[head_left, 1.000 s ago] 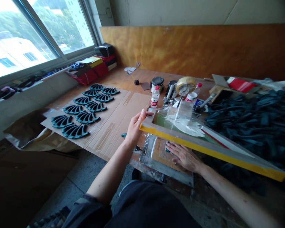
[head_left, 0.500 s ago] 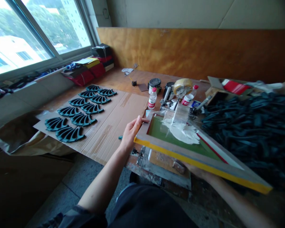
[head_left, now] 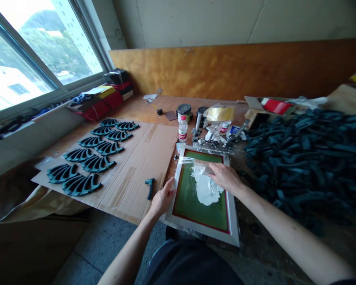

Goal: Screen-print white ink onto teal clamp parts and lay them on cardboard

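Note:
A screen-printing frame [head_left: 233,221] with green mesh and a smear of white ink [head_left: 206,188] lies flat on the wooden bench. My left hand [head_left: 163,200] grips the frame's left edge near its front corner. My right hand [head_left: 224,177] rests on the mesh at the top of the ink, fingers closed on a clear squeegee [head_left: 195,163] that lies across the screen. A small dark teal piece [head_left: 150,187] lies on the cardboard just left of the frame.
Cardboard sheet [head_left: 136,166] at left carries several dark teal fan-shaped pieces [head_left: 89,162]. A large heap of dark pieces [head_left: 308,158] fills the right. Water bottle [head_left: 182,129], ink jar [head_left: 184,111], clamps and tape roll [head_left: 220,114] stand behind the frame. Window at left.
The frame, held tilted up a second ago, has come down flat. My right hand left the board under it and now holds the squeegee on the mesh. My left hand slid down the edge.

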Tool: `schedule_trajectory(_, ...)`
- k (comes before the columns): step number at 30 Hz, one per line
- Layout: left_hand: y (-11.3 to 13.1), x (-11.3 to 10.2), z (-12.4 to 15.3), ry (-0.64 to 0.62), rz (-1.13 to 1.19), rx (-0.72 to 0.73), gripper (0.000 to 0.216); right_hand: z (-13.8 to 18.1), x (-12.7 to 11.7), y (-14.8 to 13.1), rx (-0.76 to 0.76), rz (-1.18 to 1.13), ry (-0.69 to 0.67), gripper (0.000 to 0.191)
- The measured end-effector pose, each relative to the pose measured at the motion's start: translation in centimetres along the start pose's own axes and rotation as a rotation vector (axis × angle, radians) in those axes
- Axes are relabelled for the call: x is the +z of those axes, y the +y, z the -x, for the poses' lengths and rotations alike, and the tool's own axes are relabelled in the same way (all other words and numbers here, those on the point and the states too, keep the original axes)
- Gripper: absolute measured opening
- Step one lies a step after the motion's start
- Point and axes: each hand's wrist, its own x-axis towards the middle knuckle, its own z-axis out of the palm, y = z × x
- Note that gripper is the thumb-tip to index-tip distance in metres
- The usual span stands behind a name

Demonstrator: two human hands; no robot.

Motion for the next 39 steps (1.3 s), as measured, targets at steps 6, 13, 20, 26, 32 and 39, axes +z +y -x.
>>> schedule_trajectory(6, 0.1, 0.2, 0.1, -0.017, -0.028, -0.076, 0.053, 5.8, 0.4, -0.4, -0.357, -0.080, 0.000, 0.026)
schedule_trajectory(13, -0.1, 0.3, 0.1, 0.009, 0.048, -0.033, 0.052, 6.0, -1.1, -0.1, -0.388, -0.133, -0.045, 0.023)
schedule_trajectory(20, -0.6, 0.3, 0.3, 0.027, 0.188, -0.021, 0.056, 7.4, -0.3, -0.6, -0.415, -0.192, 0.027, 0.022)
schedule_trajectory(26, 1.6, -2.2, 0.7, -0.057, 0.526, -0.017, 0.076, -0.6, -4.4, 1.3, -0.043, -0.147, 0.056, 0.051)
schedule_trajectory(32, 9.6, -7.3, 0.2, 0.116, 0.755, 0.084, 0.063, 0.2, -6.7, 8.0, 0.330, -0.089, 0.413, 0.039)
schedule_trajectory(39, 17.2, -9.9, -4.7, 0.236, 0.927, 0.358, 0.056, 7.6, 2.8, 5.4, 0.323, -0.123, -0.065, 0.032)
